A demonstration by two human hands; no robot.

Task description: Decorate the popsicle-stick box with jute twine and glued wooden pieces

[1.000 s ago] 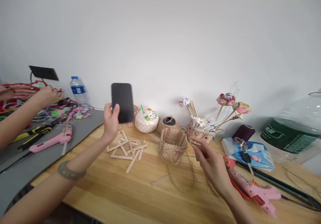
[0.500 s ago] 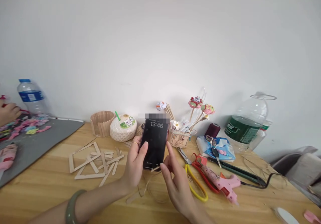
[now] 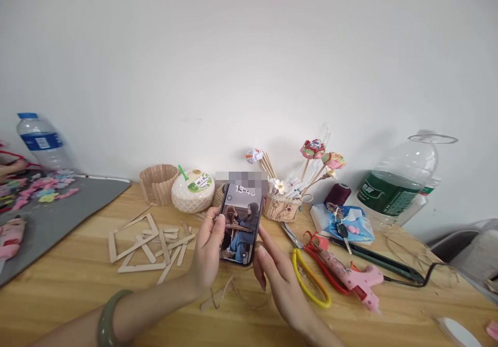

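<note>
My left hand (image 3: 208,251) holds a smartphone (image 3: 240,227) upright by its left side, thumb over the front edge. The lit screen shows a clock and a photo of a seated person with a brown dog. At the phone's lower right is my right hand (image 3: 278,279), index finger stretched along the edge and thumb by the corner. Its fingers are apart and partly curled, some hidden. On the wood below lie a loop of thin twine (image 3: 233,285) and a craft stick (image 3: 213,301).
Left are joined craft sticks (image 3: 153,251), a stick-built cup (image 3: 158,183) and a coconut (image 3: 192,191). Right lie yellow-handled scissors (image 3: 313,287), a pink glue gun (image 3: 360,279), keys (image 3: 342,230) and a large bottle (image 3: 392,191). Behind stands a flower holder (image 3: 284,208). Another person's hand (image 3: 11,168) shows far left.
The phone's screen has gone from dark with a dim clock to a bright photo. My right thumb has moved slightly up and right from the phone's bottom corner. The view has shifted a little.
</note>
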